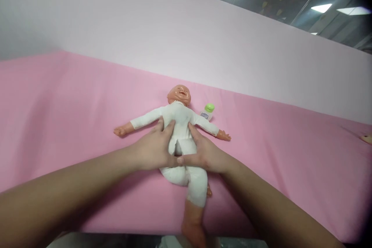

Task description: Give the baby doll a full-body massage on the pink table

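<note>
A baby doll [181,114] in a white cloth suit lies on its back, its arms spread and its bare head at the far end. My left hand [157,147] rests on one side of its belly, fingers stretched apart toward the chest. On the other side lies my right hand [207,155], with one finger pointing up the belly and the rest partly hidden. Both thumbs meet, or nearly so, across the doll's lower belly. A gap in the suit shows between my hands. One doll leg extends toward me; the other is bent and partly hidden.
Beside the doll's arm lies a small clear bottle [207,113] with a green cap. A pink sheet [261,155] covers the table, whose near edge runs below my forearms. A white wall [145,27] rises behind, with glass above it. A small skin-toned object [366,138] shows at the right edge.
</note>
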Available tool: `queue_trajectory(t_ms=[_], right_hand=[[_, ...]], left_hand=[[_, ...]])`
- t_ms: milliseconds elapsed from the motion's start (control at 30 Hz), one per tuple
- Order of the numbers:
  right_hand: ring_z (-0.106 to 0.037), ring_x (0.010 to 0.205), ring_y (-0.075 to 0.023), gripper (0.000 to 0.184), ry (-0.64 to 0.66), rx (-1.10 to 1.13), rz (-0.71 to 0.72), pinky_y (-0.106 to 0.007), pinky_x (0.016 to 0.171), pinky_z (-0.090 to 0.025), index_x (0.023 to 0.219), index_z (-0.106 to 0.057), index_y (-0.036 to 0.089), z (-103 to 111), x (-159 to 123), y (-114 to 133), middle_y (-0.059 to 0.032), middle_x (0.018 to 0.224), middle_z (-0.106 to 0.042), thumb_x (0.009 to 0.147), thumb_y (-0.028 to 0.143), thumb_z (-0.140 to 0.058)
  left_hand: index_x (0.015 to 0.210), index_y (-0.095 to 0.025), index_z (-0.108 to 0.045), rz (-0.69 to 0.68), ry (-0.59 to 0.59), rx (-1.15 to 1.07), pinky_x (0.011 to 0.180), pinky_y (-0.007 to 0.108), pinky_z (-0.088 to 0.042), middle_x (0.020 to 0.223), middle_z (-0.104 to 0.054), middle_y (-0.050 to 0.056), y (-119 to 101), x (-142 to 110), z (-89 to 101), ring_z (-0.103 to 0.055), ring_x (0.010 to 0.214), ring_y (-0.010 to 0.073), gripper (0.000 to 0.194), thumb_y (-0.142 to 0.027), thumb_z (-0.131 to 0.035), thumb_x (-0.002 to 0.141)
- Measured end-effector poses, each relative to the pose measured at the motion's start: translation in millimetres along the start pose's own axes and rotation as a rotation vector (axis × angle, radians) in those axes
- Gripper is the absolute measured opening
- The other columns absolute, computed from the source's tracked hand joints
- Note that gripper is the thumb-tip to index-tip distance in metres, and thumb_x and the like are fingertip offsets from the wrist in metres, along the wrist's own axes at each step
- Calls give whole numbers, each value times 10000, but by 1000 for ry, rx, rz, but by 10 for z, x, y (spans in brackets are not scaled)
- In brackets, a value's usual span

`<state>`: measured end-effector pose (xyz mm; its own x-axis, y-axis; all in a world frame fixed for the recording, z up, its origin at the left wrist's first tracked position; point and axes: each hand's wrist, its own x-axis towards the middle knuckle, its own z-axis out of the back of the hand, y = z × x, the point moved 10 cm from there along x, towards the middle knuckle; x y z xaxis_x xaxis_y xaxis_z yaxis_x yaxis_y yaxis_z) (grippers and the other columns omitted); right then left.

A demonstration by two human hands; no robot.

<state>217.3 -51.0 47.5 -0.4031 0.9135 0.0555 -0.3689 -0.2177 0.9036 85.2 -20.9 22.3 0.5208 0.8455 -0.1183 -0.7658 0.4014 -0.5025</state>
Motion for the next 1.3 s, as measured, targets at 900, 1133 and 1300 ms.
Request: queue_trajectory(t_ms=[900,1133,1300], right_hand=[[-335,1522,-355,1007,-95,-273,77,-564,1241,-291,1644,-239,245,132,34,-388,-142,1650,-347,851,585,-758],[-347,1510,-342,805,-262,-427,51,-575,1233,-311,1620,-285,195,81,6,-404,-174,1616,-376,982,615,-539],[-289,1535,-365,807,-311,-468,35,-629,1224,-306,1640,-198,208,-26,5,-364,-188,1620,-345,1002,601,-499]], left_hand=[[1671,-285,-101,-357,319,-264,1268,520,-184,1750,-74,88,255,180,161,-104,1598,362,1242,-485,-838,691],[1663,-355,-64,-521,514,-475,1245,523,-265,1755,-53,70,275,185,113,-186,1582,361,1237,-498,-848,717],[1667,-317,15,-307,273,0,1230,661,-126,1736,66,154,353,233,71,92,1568,463,1296,-680,-793,721]])
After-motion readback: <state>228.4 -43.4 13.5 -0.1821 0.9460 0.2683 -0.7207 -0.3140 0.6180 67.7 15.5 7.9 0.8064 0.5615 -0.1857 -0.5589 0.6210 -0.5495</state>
